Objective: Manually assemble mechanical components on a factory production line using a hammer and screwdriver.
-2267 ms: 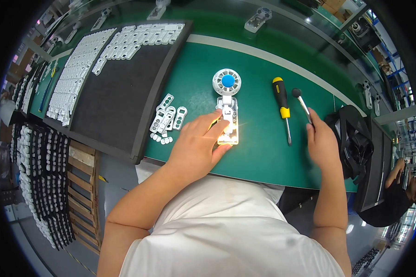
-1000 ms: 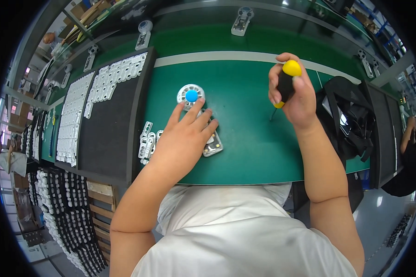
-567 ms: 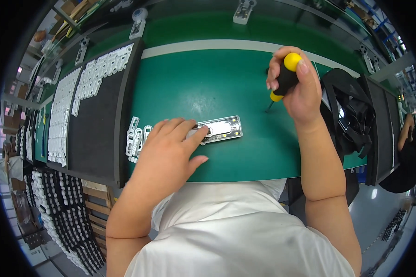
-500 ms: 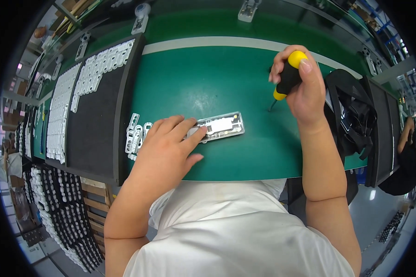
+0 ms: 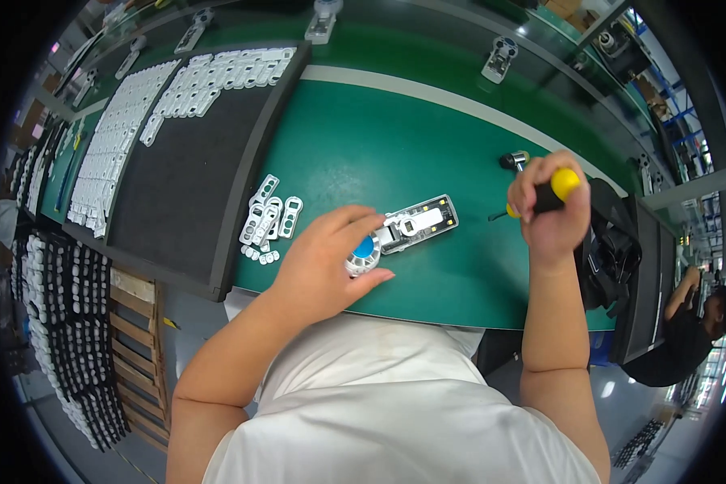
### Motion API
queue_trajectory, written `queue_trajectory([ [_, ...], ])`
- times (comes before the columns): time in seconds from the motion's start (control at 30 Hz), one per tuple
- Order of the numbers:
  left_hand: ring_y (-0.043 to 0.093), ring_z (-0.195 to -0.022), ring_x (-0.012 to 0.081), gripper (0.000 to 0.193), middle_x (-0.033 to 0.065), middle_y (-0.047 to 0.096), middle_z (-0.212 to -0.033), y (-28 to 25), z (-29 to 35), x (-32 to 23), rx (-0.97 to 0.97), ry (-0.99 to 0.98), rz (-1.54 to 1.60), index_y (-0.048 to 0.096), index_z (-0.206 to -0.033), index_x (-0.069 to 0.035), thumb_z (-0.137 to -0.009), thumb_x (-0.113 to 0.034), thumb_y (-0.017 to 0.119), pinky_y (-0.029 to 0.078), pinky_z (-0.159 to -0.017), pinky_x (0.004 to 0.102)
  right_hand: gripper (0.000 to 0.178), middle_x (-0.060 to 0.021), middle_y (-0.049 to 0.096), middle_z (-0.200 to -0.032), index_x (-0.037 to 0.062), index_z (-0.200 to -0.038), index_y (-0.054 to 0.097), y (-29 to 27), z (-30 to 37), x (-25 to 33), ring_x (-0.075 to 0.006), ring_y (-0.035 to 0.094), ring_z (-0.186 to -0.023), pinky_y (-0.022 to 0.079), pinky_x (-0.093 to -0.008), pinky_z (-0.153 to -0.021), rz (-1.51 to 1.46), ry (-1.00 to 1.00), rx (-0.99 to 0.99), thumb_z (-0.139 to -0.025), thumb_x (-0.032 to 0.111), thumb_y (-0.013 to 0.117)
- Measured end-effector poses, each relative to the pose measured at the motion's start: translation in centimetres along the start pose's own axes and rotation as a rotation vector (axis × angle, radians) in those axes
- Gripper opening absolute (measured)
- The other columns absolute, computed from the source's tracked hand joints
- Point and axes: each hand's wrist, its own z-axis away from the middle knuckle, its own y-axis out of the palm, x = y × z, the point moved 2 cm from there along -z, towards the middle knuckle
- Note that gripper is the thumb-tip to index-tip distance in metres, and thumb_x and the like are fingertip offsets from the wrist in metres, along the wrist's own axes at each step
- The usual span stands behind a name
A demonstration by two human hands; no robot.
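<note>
On the green mat [image 5: 331,121] lies a pale, elongated electronic device [image 5: 423,223] with an uncovered inside and a round end bearing a blue disc [image 5: 364,247]. My left hand [image 5: 319,256] curls round that round end, thumb on the near side and fingers over the far side, hiding part of it. Off to the right, my right hand [image 5: 553,211] grips a black-and-yellow screwdriver [image 5: 565,185] above the mat; its shaft points left, apart from the device. Left of my left hand is a loose pile of white faceplates [image 5: 266,216] with small white pieces [image 5: 260,256] below.
A black tray [image 5: 194,177] holding rows of white plates stands at the left. Beyond the mat, similar devices [image 5: 500,60] sit on a green conveyor [image 5: 411,40]. A black-and-silver tool [image 5: 515,160] and a black bag [image 5: 613,250] are at the right. Another person [image 5: 678,339] is farther right.
My left hand has shifted from the device's middle to its round end, uncovering more of the body and the white faceplates. The screwdriver has tilted from pointing downward to pointing left. The view has turned.
</note>
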Motion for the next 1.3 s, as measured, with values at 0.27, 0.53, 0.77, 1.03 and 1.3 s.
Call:
queue_trajectory([
  [0.27, 0.069, -0.113, 0.0371, 0.059, 0.0146, 0.070, -0.127, 0.9, 0.5, 0.6, 0.012, 0.093, 0.110, 0.072, -0.126, -0.008, -0.072, -0.012, 0.095, 0.057, -0.095, 0.0443, 0.056, 0.0001, 0.053, -0.071, 0.0144, -0.079, 0.062, 12.0, 3.2, 4.3, -0.0202, 0.055, -0.056, 0.040, -0.0336, -0.050, 0.311, -0.465, 0.663, -0.090, 0.068, 0.076],
  [0.53, 0.066, -0.105, 0.0355, 0.053, 0.0108, 0.068, -0.118, 0.9, 0.4, 0.8, 0.057, 0.121, 0.105, 0.073, -0.118, -0.008, -0.069, -0.010, 0.093, 0.056, -0.087, 0.0447, 0.048, 0.0019, 0.043, -0.068, 0.0157, -0.075, 0.054, 16.4, 4.6, 1.7, -0.0165, 0.045, -0.053, 0.036, -0.0337, -0.047, 0.386, -0.448, 0.792, -0.084, 0.055, 0.081],
  [0.77, 0.066, -0.103, 0.0356, 0.052, 0.0110, 0.067, -0.118, 0.7, 0.3, 1.6, 0.097, 0.147, 0.098, 0.073, -0.119, -0.008, -0.069, -0.008, 0.088, 0.055, -0.084, 0.0445, 0.048, 0.0016, 0.042, -0.068, 0.0157, -0.075, 0.053, 16.9, 4.2, 0.5, -0.0158, 0.044, -0.053, 0.034, -0.0334, -0.047, 0.402, -0.453, 0.726, -0.087, 0.054, 0.079],
  [1.03, 0.066, -0.102, 0.0356, 0.050, 0.0121, 0.067, -0.119, 0.7, 0.4, 1.7, 0.105, 0.152, 0.099, 0.073, -0.120, -0.008, -0.071, -0.009, 0.085, 0.055, -0.083, 0.0442, 0.048, -0.0046, 0.053, -0.062, 0.0092, -0.072, 0.055, 17.0, 3.6, 0.8, -0.0224, 0.055, -0.053, 0.040, -0.0388, -0.051, 0.401, -0.409, 0.730, -0.087, 0.050, 0.077],
  [1.3, 0.066, -0.102, 0.0351, 0.048, 0.0124, 0.067, -0.118, 0.7, 0.4, 1.5, 0.113, 0.150, 0.110, 0.073, -0.120, -0.008, -0.073, -0.009, 0.083, 0.055, -0.083, 0.0434, 0.049, -0.0046, 0.053, -0.059, 0.0094, -0.070, 0.054, 17.2, 3.6, 0.7, -0.0220, 0.055, -0.052, 0.041, -0.0380, -0.050, 0.400, -0.381, 0.745, -0.087, 0.049, 0.077],
])
